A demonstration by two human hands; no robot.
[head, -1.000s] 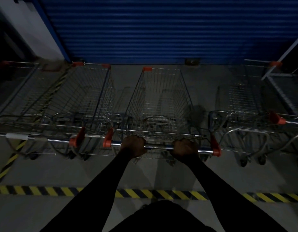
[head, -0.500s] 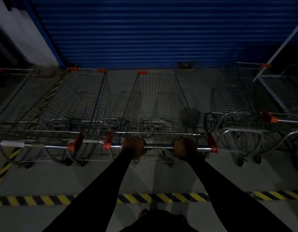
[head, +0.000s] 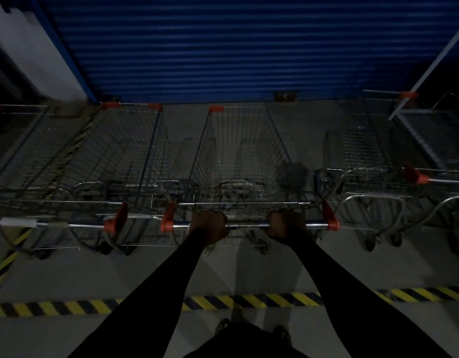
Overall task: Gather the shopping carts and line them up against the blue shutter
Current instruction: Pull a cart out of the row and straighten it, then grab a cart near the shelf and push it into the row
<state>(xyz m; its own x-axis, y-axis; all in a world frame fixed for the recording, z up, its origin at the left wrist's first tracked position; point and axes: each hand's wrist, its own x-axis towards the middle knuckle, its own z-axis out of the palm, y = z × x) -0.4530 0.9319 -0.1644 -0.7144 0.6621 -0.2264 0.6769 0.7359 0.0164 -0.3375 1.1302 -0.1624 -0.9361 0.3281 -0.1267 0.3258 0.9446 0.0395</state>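
The white wall [head: 29, 52] occupies the far left. Next to it, the blue shutter [head: 223, 47] spans the top of the view.

The far-left cart [head: 14, 151] stands below the wall, cut off by the frame edge. The left cart [head: 125, 156] stands just beside it, nose toward the shutter, with orange caps on its front corners. A white sleeve [head: 18, 222] sits on the rear bar of these carts. The diagonal stripe [head: 6, 262], yellow and black, runs on the floor [head: 249, 267] under them.

The middle cart [head: 238, 151] stands just beside the left cart, parallel to it, with its front rim near the foot of the shutter. Contact with the shutter cannot be determined. Its handle bar [head: 246, 225] runs between two orange end brackets.

The left hand [head: 209, 224] grasps the handle bar left of centre, fingers curled over the top. The right hand [head: 285, 224] grasps the same bar right of centre in the same manner. Black sleeves cover both arms.

The right cart [head: 365, 151] stands apart from the middle cart, with bare floor between them, nose also toward the shutter. A pale metal frame [head: 429, 81] rises at the far right.

The floor stripe [head: 249, 301], yellow and black, crosses the view behind the carts' rear wheels. The person's feet [head: 222, 325] show at the bottom edge, behind this stripe.
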